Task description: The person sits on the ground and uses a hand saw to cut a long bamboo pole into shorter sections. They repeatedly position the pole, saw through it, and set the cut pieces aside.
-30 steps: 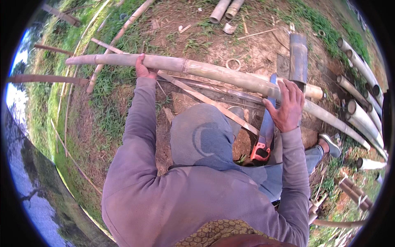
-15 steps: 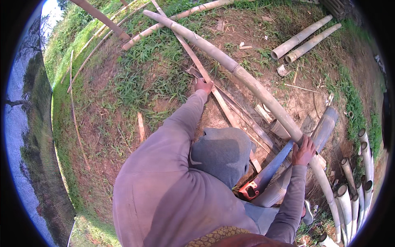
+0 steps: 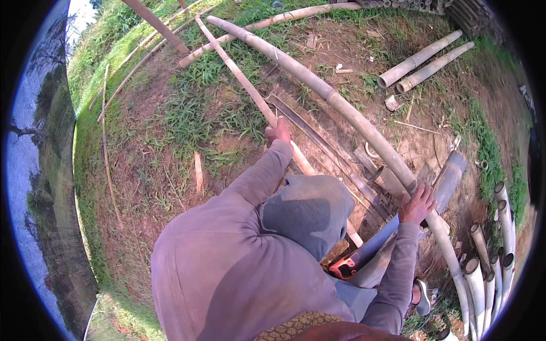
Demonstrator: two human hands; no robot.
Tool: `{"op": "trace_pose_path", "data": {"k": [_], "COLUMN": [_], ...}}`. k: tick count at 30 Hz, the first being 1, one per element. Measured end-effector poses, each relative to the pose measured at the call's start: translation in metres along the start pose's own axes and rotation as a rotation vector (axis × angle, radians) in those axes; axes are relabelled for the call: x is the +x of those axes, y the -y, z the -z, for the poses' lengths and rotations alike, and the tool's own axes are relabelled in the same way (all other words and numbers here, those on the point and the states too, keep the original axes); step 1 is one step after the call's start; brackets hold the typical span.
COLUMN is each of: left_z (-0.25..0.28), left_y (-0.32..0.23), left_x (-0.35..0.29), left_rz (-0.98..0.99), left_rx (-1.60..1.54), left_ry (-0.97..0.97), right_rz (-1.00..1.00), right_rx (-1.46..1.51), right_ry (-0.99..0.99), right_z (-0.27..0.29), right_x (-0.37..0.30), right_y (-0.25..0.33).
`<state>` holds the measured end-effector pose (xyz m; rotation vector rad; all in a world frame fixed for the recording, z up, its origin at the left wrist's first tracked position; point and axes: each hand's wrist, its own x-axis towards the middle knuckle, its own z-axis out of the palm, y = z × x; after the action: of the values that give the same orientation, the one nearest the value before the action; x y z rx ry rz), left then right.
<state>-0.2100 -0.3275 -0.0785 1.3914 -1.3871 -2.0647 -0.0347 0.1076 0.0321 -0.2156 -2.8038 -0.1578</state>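
My left hand (image 3: 278,132) is closed around a long, narrow bamboo strip (image 3: 242,79), which runs from the grass at the far side down past my bent knee. A thin pale stick-like piece shows at its fingers, too small to name. My right hand (image 3: 417,203) grips a long round bamboo pole (image 3: 355,119) with its fingers over the top. This pole slants from the far left to the near right. Beneath it lies a thick bamboo log (image 3: 449,170). A handsaw (image 3: 344,267) with an orange handle rests beside the log, its blade partly in shadow.
Two bamboo lengths (image 3: 421,59) lie at the far right. Several cut bamboo pieces (image 3: 475,278) stand upright at the near right. A split bamboo channel (image 3: 318,142) lies between strip and pole. Wood scraps (image 3: 198,170) dot the dirt and grass. Dark netting (image 3: 34,187) hangs at the left.
The far end of the bamboo strip has swung left, from crossing the pole to lying left of its tip. My left hand moved with it. My right hand stays on the pole.
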Motion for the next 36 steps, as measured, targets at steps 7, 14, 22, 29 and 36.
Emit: {"op": "trace_pose_path", "data": {"k": [7,14,22,29,36], "left_z": [0.003,-0.063,-0.112,-0.087,-0.059], "left_y": [-0.076,-0.169,-0.278,-0.169,-0.083], "left_x": [-0.032,-0.010,0.039,-0.034,-0.069], "left_rz": [-0.033,-0.197,-0.167,0.053,0.235], "left_rx": [-0.243,-0.282,-0.355,-0.396,-0.430], "left_ry": [0.258,0.389,0.516,0.442,0.591], "right_rz": [0.141,-0.024,-0.069,-0.189,-0.069], "right_rx": [0.649,0.438,0.508,-0.038,0.272], "right_ry": [0.489,0.102,-0.013,-0.170,0.118], "right_z": [0.025,0.024,0.039,0.070,0.066], "right_x": [-0.128,-0.154,-0.110,-0.106,-0.145], "right_y": [0.075,0.068,0.078,0.025,-0.067]}}
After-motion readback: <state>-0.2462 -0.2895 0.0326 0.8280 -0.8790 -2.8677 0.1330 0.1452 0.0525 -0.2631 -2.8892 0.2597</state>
